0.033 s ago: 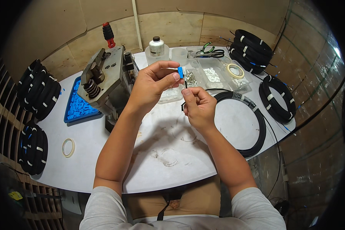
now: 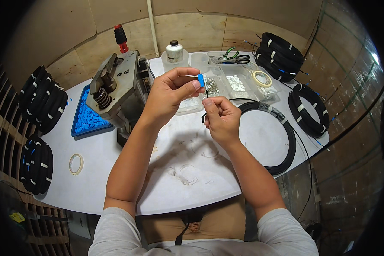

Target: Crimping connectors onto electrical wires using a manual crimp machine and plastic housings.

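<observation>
Above a smooth white round tabletop (image 2: pixel 115 179), the left hand (image 2: pixel 168 96) pinches a small blue plastic connector (image 2: pixel 200 80), boxy and hard-edged, between thumb and fingertips, holding it raised just above and to the left of the right hand (image 2: pixel 221 119). The right hand is closed around the end of a thin black cable (image 2: pixel 204 118), which stands up toward the connector without clearly touching it. That cable belongs to one large glossy black coil (image 2: pixel 281 136) lying flat on the tabletop to the right. One grey metal press (image 2: pixel 115 89), blocky with a ribbed spring and a red-topped handle, stands at the left beside one blue tray (image 2: pixel 86 119) heaped with small blue pieces. Two rolls of pale tape show: one (image 2: pixel 76 164) near the left rim, one (image 2: pixel 262 79) in a clear plastic tray (image 2: pixel 239 85). One white round bottle (image 2: pixel 174 52) stands at the back.
</observation>
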`<action>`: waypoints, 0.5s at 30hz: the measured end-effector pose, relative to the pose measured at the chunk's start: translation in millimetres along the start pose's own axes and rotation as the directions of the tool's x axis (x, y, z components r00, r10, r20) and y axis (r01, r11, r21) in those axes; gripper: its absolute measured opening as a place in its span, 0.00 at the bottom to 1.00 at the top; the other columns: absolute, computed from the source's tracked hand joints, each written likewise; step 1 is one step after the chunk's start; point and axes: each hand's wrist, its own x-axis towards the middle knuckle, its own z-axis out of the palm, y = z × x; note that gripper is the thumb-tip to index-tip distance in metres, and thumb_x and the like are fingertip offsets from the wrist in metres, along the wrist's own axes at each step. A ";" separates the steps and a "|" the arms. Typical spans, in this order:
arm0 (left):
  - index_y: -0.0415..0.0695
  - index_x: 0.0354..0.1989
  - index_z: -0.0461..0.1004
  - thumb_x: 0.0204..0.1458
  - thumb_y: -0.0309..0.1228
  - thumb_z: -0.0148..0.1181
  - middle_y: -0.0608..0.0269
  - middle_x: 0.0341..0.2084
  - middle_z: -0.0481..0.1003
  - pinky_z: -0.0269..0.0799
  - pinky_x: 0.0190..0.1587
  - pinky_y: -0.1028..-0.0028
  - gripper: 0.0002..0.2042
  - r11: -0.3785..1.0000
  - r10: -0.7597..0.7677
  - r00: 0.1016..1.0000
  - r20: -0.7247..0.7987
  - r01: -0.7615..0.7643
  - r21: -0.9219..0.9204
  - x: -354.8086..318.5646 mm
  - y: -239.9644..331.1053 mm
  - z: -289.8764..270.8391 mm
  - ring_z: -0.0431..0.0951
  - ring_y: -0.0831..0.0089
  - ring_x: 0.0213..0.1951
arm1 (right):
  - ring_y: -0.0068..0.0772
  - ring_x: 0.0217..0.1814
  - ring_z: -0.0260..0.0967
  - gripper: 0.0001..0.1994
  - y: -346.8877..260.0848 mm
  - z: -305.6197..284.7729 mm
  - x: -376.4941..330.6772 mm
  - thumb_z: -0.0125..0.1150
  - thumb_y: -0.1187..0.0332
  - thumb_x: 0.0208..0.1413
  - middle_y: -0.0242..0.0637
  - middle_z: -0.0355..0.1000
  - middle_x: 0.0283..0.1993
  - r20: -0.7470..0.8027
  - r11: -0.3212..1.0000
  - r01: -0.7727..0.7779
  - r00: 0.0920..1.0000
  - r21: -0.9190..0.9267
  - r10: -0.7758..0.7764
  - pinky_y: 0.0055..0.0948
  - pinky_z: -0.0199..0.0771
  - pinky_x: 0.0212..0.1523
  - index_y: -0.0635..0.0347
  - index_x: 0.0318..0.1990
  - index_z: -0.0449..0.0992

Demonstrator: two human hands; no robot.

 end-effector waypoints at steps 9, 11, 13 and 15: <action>0.38 0.49 0.71 0.53 0.25 0.62 0.59 0.36 0.78 0.73 0.43 0.75 0.15 1.000 -0.009 1.000 -0.015 0.009 -0.001 2.1 -6.0 -3.2 0.77 0.73 0.39 | 0.08 0.14 0.57 0.11 -0.4 2.6 -0.1 0.60 0.64 0.60 0.21 0.64 0.14 -0.005 0.999 -0.006 1.000 0.038 0.006 0.14 0.56 0.16 0.60 0.29 0.73; 0.37 0.49 0.71 0.54 0.25 0.62 0.59 0.37 0.78 0.73 0.44 0.74 0.15 1.000 -0.009 1.000 -0.018 0.009 0.000 2.1 -6.7 -3.2 0.77 0.73 0.39 | 0.08 0.14 0.57 0.11 0.8 1.5 0.6 0.60 0.64 0.60 0.21 0.64 0.14 0.001 0.999 -0.009 1.000 0.042 0.009 0.14 0.56 0.16 0.60 0.29 0.73; 0.37 0.49 0.71 0.54 0.25 0.61 0.59 0.37 0.78 0.73 0.44 0.74 0.15 1.000 -0.010 1.000 -0.028 0.010 -0.002 3.2 -8.0 -1.7 0.77 0.73 0.39 | 0.08 0.14 0.57 0.11 1.5 -0.4 1.4 0.60 0.64 0.60 0.21 0.64 0.14 0.006 0.999 -0.013 1.000 0.046 0.012 0.14 0.56 0.16 0.60 0.29 0.73; 0.37 0.50 0.72 0.54 0.25 0.61 0.59 0.37 0.78 0.73 0.45 0.73 0.15 1.000 0.001 1.000 -0.021 -0.001 -0.003 3.7 -9.6 -5.6 0.77 0.73 0.40 | 0.08 0.14 0.57 0.11 1.7 0.8 1.5 0.60 0.64 0.60 0.21 0.63 0.14 0.014 0.998 -0.027 1.000 0.052 0.026 0.15 0.56 0.15 0.59 0.29 0.72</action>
